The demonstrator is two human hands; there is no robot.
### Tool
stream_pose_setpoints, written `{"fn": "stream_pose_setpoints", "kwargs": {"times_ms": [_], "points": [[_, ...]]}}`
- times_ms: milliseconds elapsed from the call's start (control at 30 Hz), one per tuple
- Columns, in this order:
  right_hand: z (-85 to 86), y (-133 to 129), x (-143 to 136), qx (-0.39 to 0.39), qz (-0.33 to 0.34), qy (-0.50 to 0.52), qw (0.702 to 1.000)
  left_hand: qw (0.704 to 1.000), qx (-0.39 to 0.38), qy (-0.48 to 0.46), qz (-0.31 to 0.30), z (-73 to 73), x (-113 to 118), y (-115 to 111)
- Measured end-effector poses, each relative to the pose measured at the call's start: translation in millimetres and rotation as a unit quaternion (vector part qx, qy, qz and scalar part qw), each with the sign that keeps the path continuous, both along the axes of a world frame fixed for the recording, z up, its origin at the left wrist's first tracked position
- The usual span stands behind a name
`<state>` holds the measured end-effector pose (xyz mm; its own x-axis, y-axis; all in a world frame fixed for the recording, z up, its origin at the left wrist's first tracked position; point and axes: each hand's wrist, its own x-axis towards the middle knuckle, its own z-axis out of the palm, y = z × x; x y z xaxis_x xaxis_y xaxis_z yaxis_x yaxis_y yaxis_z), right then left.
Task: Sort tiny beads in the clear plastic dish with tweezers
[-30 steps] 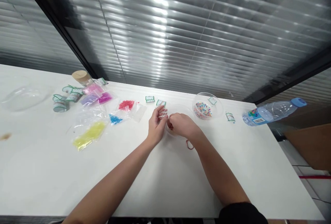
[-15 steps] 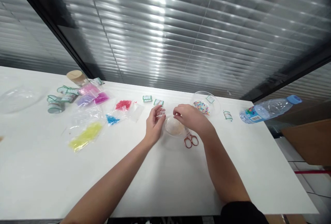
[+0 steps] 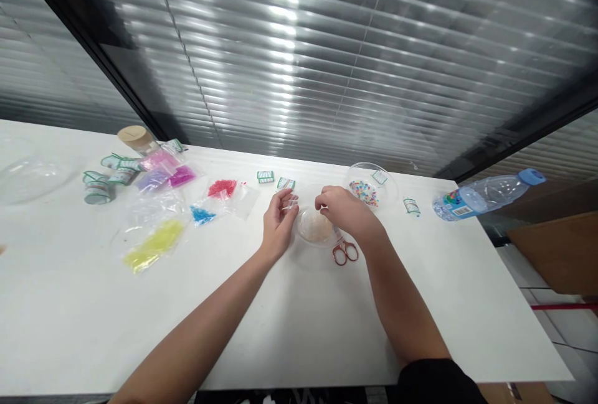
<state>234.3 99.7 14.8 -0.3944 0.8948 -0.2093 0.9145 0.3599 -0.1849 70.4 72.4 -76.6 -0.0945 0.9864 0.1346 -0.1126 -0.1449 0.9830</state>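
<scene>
My left hand [image 3: 279, 222] curls at the left rim of a small clear bowl [image 3: 314, 228], its fingers around something clear and thin that I cannot make out. My right hand [image 3: 346, 210] is pinched over the bowl's upper right edge; whatever its fingertips hold is too small to name. Scissors with copper-coloured handles [image 3: 345, 253] lie at the bowl's lower right, blades partly hidden. Behind my right hand stands a clear dish [image 3: 393, 187] with multicoloured beads [image 3: 364, 192] and a small green-and-white packet [image 3: 380, 177].
Red [image 3: 222, 188], blue [image 3: 202, 215] and yellow [image 3: 156, 245] beads in bags lie left, near pink and purple bags, rolled packets [image 3: 96, 188] and a wooden-lidded jar [image 3: 136, 137]. A water bottle [image 3: 486, 197] lies by the right edge. Blinds rise behind the table.
My right hand has shifted very slightly over the bowl, fingers still pinched. My left hand stays at the rim. The whole view has moved a little.
</scene>
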Motion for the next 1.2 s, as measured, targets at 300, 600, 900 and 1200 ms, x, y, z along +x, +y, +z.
{"fn": "stream_pose_setpoints", "kwargs": {"times_ms": [300, 600, 900, 1200], "points": [[-11.4, 0.8, -15.6, -0.036, 0.038, -0.026, 0.998, 1.0, 0.01, -0.001, -0.001, -4.6, 0.2, 0.5], [-17.4, 2.9, -15.6, -0.034, 0.04, -0.05, 0.997, 1.0, 0.0, 0.012, -0.001, 1.3, 0.5, -0.6], [-15.1, 0.2, -16.4, -0.014, 0.061, -0.055, 0.996, 1.0, -0.002, 0.008, -0.001, 2.9, 1.0, -0.6], [-11.1, 0.2, -14.7, -0.012, 0.06, -0.035, 0.998, 1.0, 0.004, 0.0, -0.001, -2.9, 0.4, 0.4]]}}
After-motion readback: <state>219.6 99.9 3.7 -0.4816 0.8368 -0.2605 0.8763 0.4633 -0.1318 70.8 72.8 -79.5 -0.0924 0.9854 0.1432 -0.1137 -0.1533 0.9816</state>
